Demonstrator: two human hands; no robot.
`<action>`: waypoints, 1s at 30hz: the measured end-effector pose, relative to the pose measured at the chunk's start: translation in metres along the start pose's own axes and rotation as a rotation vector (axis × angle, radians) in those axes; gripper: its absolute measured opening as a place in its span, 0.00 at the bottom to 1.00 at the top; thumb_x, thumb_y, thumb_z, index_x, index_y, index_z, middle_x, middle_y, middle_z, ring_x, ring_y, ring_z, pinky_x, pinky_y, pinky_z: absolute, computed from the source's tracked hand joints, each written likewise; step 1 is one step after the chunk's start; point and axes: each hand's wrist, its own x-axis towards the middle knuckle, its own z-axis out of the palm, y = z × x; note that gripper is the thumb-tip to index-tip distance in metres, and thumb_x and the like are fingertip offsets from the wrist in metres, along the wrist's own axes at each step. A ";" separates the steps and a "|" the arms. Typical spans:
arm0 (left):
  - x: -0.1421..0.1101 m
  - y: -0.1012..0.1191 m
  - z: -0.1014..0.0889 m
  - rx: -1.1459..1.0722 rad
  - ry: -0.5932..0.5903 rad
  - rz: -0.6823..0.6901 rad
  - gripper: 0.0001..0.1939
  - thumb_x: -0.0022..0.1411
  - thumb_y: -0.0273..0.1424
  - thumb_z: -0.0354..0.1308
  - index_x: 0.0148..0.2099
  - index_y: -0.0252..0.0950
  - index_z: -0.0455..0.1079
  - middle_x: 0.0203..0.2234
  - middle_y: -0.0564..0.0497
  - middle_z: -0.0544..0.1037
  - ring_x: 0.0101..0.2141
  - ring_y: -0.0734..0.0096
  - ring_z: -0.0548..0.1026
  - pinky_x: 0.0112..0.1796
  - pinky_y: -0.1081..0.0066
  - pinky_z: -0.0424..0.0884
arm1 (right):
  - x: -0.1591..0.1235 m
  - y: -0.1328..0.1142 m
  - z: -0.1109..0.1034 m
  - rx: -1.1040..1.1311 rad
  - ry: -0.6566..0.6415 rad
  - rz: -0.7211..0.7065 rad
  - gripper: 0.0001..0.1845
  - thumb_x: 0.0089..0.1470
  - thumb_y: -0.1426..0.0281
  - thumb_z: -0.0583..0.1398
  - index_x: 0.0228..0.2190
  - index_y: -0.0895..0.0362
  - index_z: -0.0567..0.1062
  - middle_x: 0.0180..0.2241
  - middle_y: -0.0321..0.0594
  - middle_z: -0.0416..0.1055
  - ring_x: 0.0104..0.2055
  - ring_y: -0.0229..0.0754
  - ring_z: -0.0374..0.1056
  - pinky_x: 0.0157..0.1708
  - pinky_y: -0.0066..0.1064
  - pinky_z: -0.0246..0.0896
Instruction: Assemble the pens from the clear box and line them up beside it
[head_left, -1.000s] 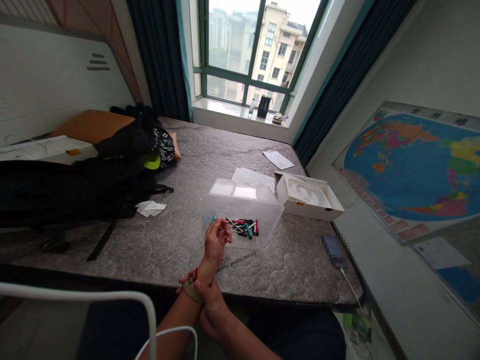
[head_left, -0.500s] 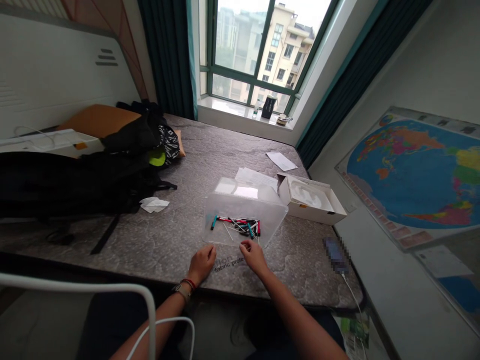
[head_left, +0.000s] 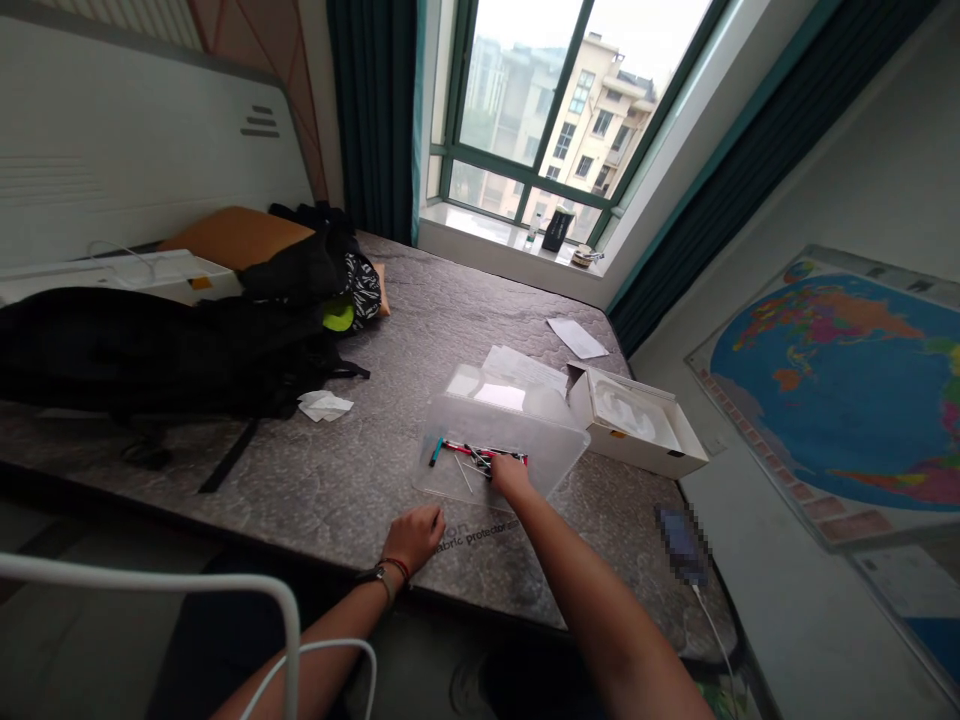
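A clear plastic box (head_left: 555,425) lies tipped on its side on the grey mattress (head_left: 360,470), its mouth toward me. Several small red, teal and black sticks (head_left: 469,455) lie inside it. My right hand (head_left: 510,474) reaches into the box's mouth, fingers curled over the sticks; what they hold, if anything, is hidden. My left hand (head_left: 416,535) rests on the mattress near its front edge, fingers loosely curled with nothing visible in them. A watch and red cord are on that wrist.
A white open carton (head_left: 637,425) and loose papers (head_left: 525,365) lie beyond the box. Black bags (head_left: 165,350) and a crumpled tissue (head_left: 324,405) are at the left. A phone with cable (head_left: 681,530) lies at the right. A white chair rail (head_left: 187,590) crosses the lower left.
My right hand went from my left wrist forward into the box's mouth. My left hand came down from near the box onto the mattress edge. The view shifted left.
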 end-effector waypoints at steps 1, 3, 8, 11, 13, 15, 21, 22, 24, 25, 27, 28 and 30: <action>0.000 0.000 0.000 -0.001 -0.005 0.001 0.16 0.69 0.35 0.43 0.34 0.38 0.69 0.32 0.47 0.78 0.34 0.65 0.75 0.33 0.68 0.60 | 0.002 0.002 -0.001 -0.001 -0.009 -0.003 0.14 0.52 0.78 0.59 0.41 0.59 0.79 0.44 0.55 0.76 0.46 0.50 0.73 0.42 0.33 0.61; 0.001 0.000 0.001 -0.001 -0.015 -0.002 0.16 0.69 0.35 0.43 0.34 0.39 0.69 0.32 0.47 0.78 0.34 0.65 0.75 0.34 0.69 0.61 | 0.004 0.007 -0.003 0.004 -0.018 -0.016 0.14 0.50 0.78 0.60 0.39 0.59 0.79 0.44 0.54 0.76 0.46 0.50 0.73 0.42 0.33 0.62; 0.001 -0.002 0.002 -0.018 -0.009 0.028 0.17 0.71 0.39 0.41 0.42 0.39 0.69 0.34 0.47 0.78 0.37 0.63 0.76 0.35 0.68 0.63 | -0.010 0.017 0.014 0.276 0.085 -0.055 0.09 0.49 0.73 0.61 0.35 0.58 0.79 0.42 0.47 0.76 0.45 0.48 0.72 0.43 0.33 0.63; 0.000 -0.005 0.004 -0.055 0.005 0.051 0.19 0.69 0.44 0.44 0.52 0.40 0.66 0.38 0.46 0.78 0.38 0.62 0.76 0.36 0.68 0.64 | -0.032 0.014 0.049 0.885 0.110 -0.026 0.11 0.48 0.65 0.63 0.34 0.58 0.76 0.34 0.42 0.76 0.35 0.46 0.73 0.34 0.34 0.66; 0.000 -0.007 0.007 -0.070 0.003 0.050 0.21 0.68 0.47 0.46 0.55 0.39 0.64 0.38 0.45 0.78 0.38 0.61 0.76 0.37 0.68 0.65 | -0.050 0.006 0.075 1.269 0.038 0.004 0.17 0.46 0.58 0.65 0.34 0.57 0.75 0.31 0.40 0.75 0.30 0.45 0.73 0.27 0.34 0.66; 0.000 -0.009 0.010 -0.083 0.000 0.051 0.24 0.67 0.48 0.47 0.56 0.39 0.64 0.38 0.45 0.78 0.39 0.59 0.76 0.37 0.68 0.65 | -0.067 -0.006 0.097 1.527 0.008 0.007 0.22 0.41 0.56 0.69 0.34 0.58 0.74 0.33 0.41 0.76 0.33 0.46 0.74 0.28 0.33 0.68; -0.002 -0.010 0.013 -0.098 -0.021 0.129 0.24 0.67 0.46 0.50 0.60 0.39 0.61 0.41 0.44 0.77 0.42 0.60 0.76 0.40 0.68 0.67 | -0.091 -0.031 0.110 1.896 0.033 0.108 0.28 0.41 0.56 0.71 0.40 0.59 0.72 0.37 0.45 0.77 0.35 0.44 0.76 0.30 0.31 0.71; -0.002 -0.010 0.013 -0.098 -0.025 0.141 0.25 0.67 0.45 0.50 0.61 0.39 0.60 0.42 0.44 0.77 0.43 0.60 0.76 0.41 0.68 0.67 | -0.091 -0.032 0.109 1.907 0.033 0.107 0.30 0.41 0.57 0.71 0.43 0.59 0.72 0.37 0.45 0.77 0.34 0.43 0.76 0.29 0.31 0.71; -0.002 -0.011 0.013 -0.098 -0.027 0.167 0.25 0.67 0.43 0.50 0.62 0.40 0.58 0.44 0.43 0.77 0.44 0.60 0.75 0.41 0.68 0.67 | -0.090 -0.033 0.108 1.903 0.033 0.098 0.35 0.41 0.57 0.71 0.49 0.58 0.70 0.36 0.43 0.77 0.30 0.40 0.75 0.26 0.29 0.70; -0.002 -0.011 0.013 -0.098 -0.027 0.179 0.25 0.68 0.43 0.50 0.63 0.40 0.57 0.45 0.43 0.76 0.44 0.60 0.75 0.41 0.68 0.68 | -0.089 -0.033 0.109 1.892 0.035 0.090 0.37 0.41 0.58 0.71 0.51 0.57 0.69 0.36 0.43 0.77 0.27 0.38 0.73 0.24 0.27 0.68; -0.002 -0.011 0.014 -0.101 -0.027 0.195 0.24 0.69 0.41 0.48 0.64 0.42 0.56 0.47 0.44 0.76 0.45 0.61 0.75 0.42 0.68 0.68 | -0.087 -0.033 0.112 1.852 0.043 0.064 0.36 0.41 0.58 0.71 0.51 0.59 0.71 0.34 0.43 0.78 0.21 0.34 0.68 0.19 0.24 0.63; -0.002 -0.011 0.014 -0.105 -0.029 0.200 0.24 0.69 0.40 0.47 0.65 0.43 0.56 0.48 0.44 0.75 0.45 0.62 0.74 0.43 0.67 0.68 | -0.086 -0.032 0.114 1.827 0.047 0.050 0.35 0.41 0.58 0.70 0.50 0.59 0.72 0.33 0.43 0.78 0.19 0.32 0.66 0.17 0.23 0.60; -0.002 -0.012 0.014 -0.118 -0.036 0.210 0.23 0.70 0.38 0.46 0.65 0.44 0.56 0.49 0.45 0.75 0.46 0.63 0.74 0.44 0.67 0.68 | -0.085 -0.032 0.117 1.780 0.044 0.025 0.34 0.42 0.58 0.70 0.49 0.60 0.73 0.32 0.42 0.78 0.16 0.29 0.62 0.14 0.21 0.55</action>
